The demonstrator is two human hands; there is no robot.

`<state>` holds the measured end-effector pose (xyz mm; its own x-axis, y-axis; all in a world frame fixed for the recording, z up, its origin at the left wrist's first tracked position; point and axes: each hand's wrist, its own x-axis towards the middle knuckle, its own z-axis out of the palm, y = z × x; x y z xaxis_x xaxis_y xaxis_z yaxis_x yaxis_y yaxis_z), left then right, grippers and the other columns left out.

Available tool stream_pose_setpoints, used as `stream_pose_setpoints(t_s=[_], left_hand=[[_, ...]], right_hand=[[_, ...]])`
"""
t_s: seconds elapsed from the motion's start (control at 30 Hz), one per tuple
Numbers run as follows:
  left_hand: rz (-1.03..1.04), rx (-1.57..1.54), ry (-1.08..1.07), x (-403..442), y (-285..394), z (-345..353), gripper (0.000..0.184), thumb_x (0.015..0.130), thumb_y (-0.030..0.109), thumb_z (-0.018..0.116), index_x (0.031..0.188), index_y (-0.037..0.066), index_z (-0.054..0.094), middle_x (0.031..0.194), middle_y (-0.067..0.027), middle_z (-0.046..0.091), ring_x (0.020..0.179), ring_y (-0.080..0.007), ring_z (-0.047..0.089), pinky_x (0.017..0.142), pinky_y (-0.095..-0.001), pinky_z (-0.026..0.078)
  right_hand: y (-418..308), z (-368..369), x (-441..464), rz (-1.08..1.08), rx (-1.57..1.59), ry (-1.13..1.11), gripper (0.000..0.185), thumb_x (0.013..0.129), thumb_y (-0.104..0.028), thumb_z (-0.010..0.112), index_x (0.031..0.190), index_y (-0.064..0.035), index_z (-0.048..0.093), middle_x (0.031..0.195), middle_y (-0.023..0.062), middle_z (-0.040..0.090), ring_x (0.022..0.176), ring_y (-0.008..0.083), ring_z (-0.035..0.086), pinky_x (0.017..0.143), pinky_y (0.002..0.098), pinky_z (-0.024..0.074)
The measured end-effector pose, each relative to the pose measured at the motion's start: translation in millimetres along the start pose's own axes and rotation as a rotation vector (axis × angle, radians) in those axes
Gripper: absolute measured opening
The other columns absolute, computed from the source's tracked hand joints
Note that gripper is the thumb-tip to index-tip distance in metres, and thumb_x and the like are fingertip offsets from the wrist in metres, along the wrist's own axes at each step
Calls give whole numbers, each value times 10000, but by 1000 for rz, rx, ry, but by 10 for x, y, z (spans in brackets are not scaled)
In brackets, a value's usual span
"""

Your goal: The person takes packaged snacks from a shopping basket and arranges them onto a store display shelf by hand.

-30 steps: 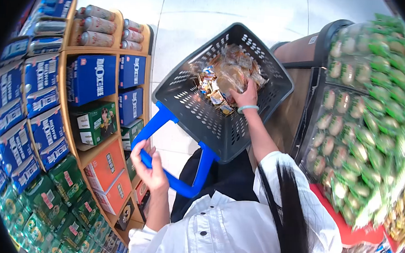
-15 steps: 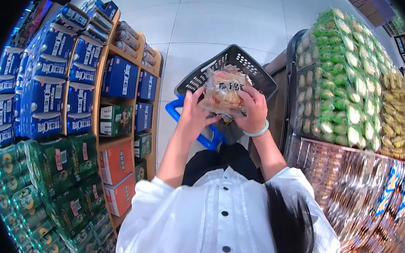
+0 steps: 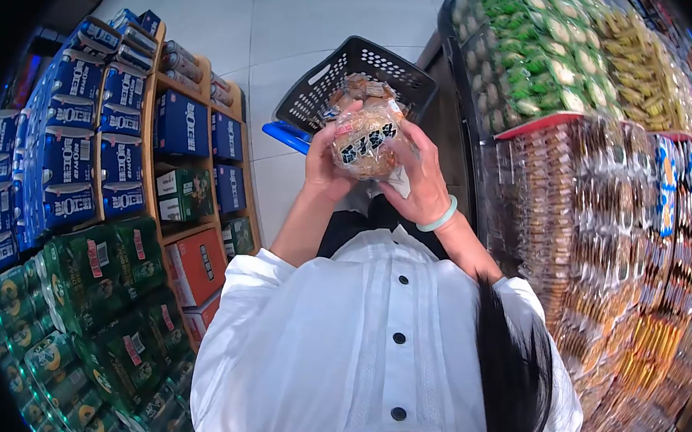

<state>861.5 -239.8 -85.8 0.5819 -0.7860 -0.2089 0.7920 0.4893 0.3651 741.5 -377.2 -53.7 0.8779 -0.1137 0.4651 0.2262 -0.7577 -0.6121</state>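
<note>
Between my hands is a clear plastic food packet with dark printed characters and round brown pieces inside. My left hand grips its left side. On its right side my right hand, with a pale bangle at the wrist, has its fingers and thumb round the edge. Behind and below the packet stands a dark grey shopping basket with perforated walls and a blue handle. Several small wrapped packets lie in the basket, partly hidden by what I hold.
On the left, wooden shelves hold blue boxes and cans, beside stacked blue packs and green packs. On the right, green-wrapped packets rise above rows of brown wrapped snacks. Pale tiled floor lies beyond the basket.
My right hand has come up out of the basket with the packet, and my left hand has left the handle area to grip it too. The view has shifted towards the right-hand snack rows.
</note>
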Motion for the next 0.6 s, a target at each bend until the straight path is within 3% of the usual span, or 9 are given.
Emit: stream_pose_setpoints(t_s=[0.17, 0.3, 0.37, 0.43, 0.53, 0.6], left_hand=[[-85, -69, -26, -158, -279, -31, 691, 916, 523, 471, 1457, 114, 337, 1421, -130, 443, 1295, -311, 442, 1061, -502, 378], [-145, 55, -32, -271, -509, -24, 790, 871, 652, 478, 1446, 128, 345, 1443, -108, 418, 1317, -310, 411, 1093, -515, 331], [-200, 42, -40, -350, -530, 100, 804, 855, 662, 502, 1438, 130, 353, 1443, -108, 416, 1313, -306, 415, 1090, -517, 336], [-227, 27, -53, -407, -545, 202, 741, 862, 644, 515, 1368, 110, 428, 1378, -117, 482, 1248, -314, 481, 1018, -501, 430], [-199, 180, -36, -556, -569, 599, 807, 838, 667, 525, 1425, 136, 368, 1429, -109, 427, 1296, -307, 431, 1068, -519, 364], [-218, 136, -46, -637, -618, 692, 807, 835, 669, 528, 1421, 137, 372, 1430, -114, 424, 1292, -313, 433, 1060, -521, 374]], right_hand=[[-280, -237, -311, 129, 163, -15, 950, 609, -181, 826, 1411, -41, 337, 1419, 242, 341, 1325, 419, 329, 1084, 465, 293], [-399, -300, -555, 57, 110, 137, 880, 680, -273, 809, 1395, 0, 376, 1430, 223, 352, 1320, 402, 352, 1092, 451, 295], [-566, -458, -636, 143, 70, 80, 869, 680, -275, 809, 1389, 0, 387, 1431, 231, 348, 1307, 406, 367, 1078, 446, 318], [-739, -591, -709, 141, 79, 134, 835, 696, -262, 799, 1383, -8, 397, 1429, 248, 339, 1288, 415, 388, 1060, 452, 343], [-900, -750, -828, 99, 31, 181, 818, 708, -245, 788, 1382, -16, 385, 1442, 246, 318, 1276, 421, 399, 1049, 461, 357], [-1033, -929, -869, 82, -55, 146, 801, 714, -231, 781, 1376, -21, 381, 1453, 240, 301, 1269, 423, 405, 1044, 470, 365]])
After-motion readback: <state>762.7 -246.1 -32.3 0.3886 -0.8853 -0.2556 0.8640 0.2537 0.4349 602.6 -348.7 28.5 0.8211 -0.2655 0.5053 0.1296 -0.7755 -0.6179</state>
